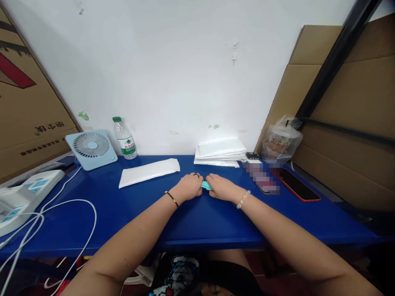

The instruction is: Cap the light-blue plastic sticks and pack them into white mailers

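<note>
**Both hands closed on a small teal piece at mid-tabletop**

Your left hand (189,187) and right hand (221,188) meet knuckle to knuckle, fingers curled down, each pinching one end of the small teal piece (206,186). The piece lies low on the blue tabletop (197,222), in the middle of it and near the front edge. Your fingers cover most of it, so its shape and make cannot be read.

Judgement on handling: a piece this small is best worked with the fingertips, wrists resting on the tabletop for steadiness. Grip both ends evenly so it neither twists nor slips out. Lift your fingers enough that you can see what you are pressing.

Surroundings:
- A single white padded envelope (149,172) lies near your left hand, apart from it.
- A stack of white envelopes (220,151) sits against the wall behind your right hand.
- A phone in a red case (298,186) and a bagged drink cup (280,142) stand to the right.
- A small desk fan (91,148), a water bottle (125,139) and loose white cables (61,213) occupy the left.
</note>
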Demonstrator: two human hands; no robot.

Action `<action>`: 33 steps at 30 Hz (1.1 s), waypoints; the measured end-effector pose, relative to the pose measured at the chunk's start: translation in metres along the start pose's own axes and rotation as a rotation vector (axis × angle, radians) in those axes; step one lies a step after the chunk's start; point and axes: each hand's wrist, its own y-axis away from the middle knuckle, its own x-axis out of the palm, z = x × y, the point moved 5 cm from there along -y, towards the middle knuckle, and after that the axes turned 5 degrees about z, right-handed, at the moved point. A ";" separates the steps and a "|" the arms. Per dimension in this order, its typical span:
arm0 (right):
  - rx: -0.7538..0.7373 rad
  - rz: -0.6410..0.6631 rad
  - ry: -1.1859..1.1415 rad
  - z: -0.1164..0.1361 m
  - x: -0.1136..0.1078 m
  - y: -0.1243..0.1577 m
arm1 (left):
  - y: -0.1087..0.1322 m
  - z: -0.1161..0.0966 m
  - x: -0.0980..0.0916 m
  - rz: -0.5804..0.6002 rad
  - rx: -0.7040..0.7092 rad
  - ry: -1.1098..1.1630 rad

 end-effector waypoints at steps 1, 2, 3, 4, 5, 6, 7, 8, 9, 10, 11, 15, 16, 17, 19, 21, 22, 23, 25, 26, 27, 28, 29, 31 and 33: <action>0.020 0.032 0.010 0.002 0.000 0.000 | 0.001 -0.001 -0.002 -0.001 0.006 0.005; 0.038 0.064 0.022 0.004 -0.002 0.001 | 0.002 -0.003 -0.002 0.002 0.008 0.024; 0.056 0.093 0.038 0.006 -0.006 0.002 | 0.002 -0.004 -0.002 0.010 0.004 0.061; 0.069 0.117 0.056 0.008 -0.012 0.004 | 0.002 -0.005 -0.002 0.020 -0.010 0.117; 0.079 0.138 0.073 0.009 -0.021 0.007 | 0.001 -0.006 -0.001 0.023 -0.031 0.189; 0.087 0.153 0.086 0.009 -0.034 0.011 | 0.000 -0.007 -0.001 0.014 -0.052 0.278; 0.088 0.161 0.086 0.009 -0.050 0.015 | -0.002 -0.010 -0.001 -0.009 -0.067 0.380; 0.095 0.160 0.067 0.008 -0.068 0.021 | -0.004 -0.013 -0.003 -0.049 -0.077 0.493; 0.101 0.139 0.025 0.008 -0.089 0.026 | -0.007 -0.016 -0.005 -0.107 -0.085 0.614; 0.085 0.082 -0.040 0.008 -0.111 0.031 | -0.009 -0.020 -0.009 -0.171 -0.096 0.737; 0.049 -0.001 -0.115 0.010 -0.132 0.036 | -0.010 -0.025 -0.012 -0.231 -0.110 0.851; -0.011 -0.308 -0.194 0.027 -0.175 0.044 | -0.014 -0.045 -0.018 -0.309 -0.152 1.166; -0.004 -0.288 -0.194 0.031 -0.170 0.042 | -0.014 -0.051 -0.017 -0.285 -0.146 1.218; -0.004 -0.229 -0.204 0.034 -0.161 0.038 | -0.013 -0.055 -0.015 -0.263 -0.145 1.262; -0.041 -0.112 -0.278 0.037 -0.137 0.034 | -0.010 -0.061 -0.010 -0.227 -0.155 1.326; -0.063 -0.214 -0.448 0.030 -0.124 0.037 | -0.007 -0.063 -0.008 -0.209 -0.153 1.389; -0.054 -0.318 -0.580 0.022 -0.120 0.042 | -0.005 -0.064 -0.008 -0.194 -0.132 1.447; -0.043 -0.411 -0.734 0.015 -0.116 0.048 | -0.003 -0.066 -0.008 -0.162 -0.092 1.529; -0.086 -0.424 -1.052 0.009 -0.099 0.056 | 0.000 -0.076 -0.011 -0.001 0.045 1.706; -0.134 -0.326 -1.187 0.014 -0.088 0.057 | 0.002 -0.084 -0.012 0.136 0.129 1.758; -0.193 -0.193 -1.297 0.022 -0.076 0.059 | 0.006 -0.092 -0.012 0.279 0.206 1.770; -0.231 -0.084 -1.380 0.030 -0.066 0.060 | 0.010 -0.098 -0.013 0.397 0.261 1.748; -0.232 -0.020 -1.438 0.036 -0.057 0.062 | 0.013 -0.101 -0.012 0.470 0.289 1.707; -0.156 -0.086 -1.526 0.035 -0.048 0.065 | 0.017 -0.094 -0.012 0.469 0.284 1.637; -0.029 -0.335 -1.586 0.017 -0.047 0.070 | 0.018 -0.067 -0.012 0.327 0.203 1.508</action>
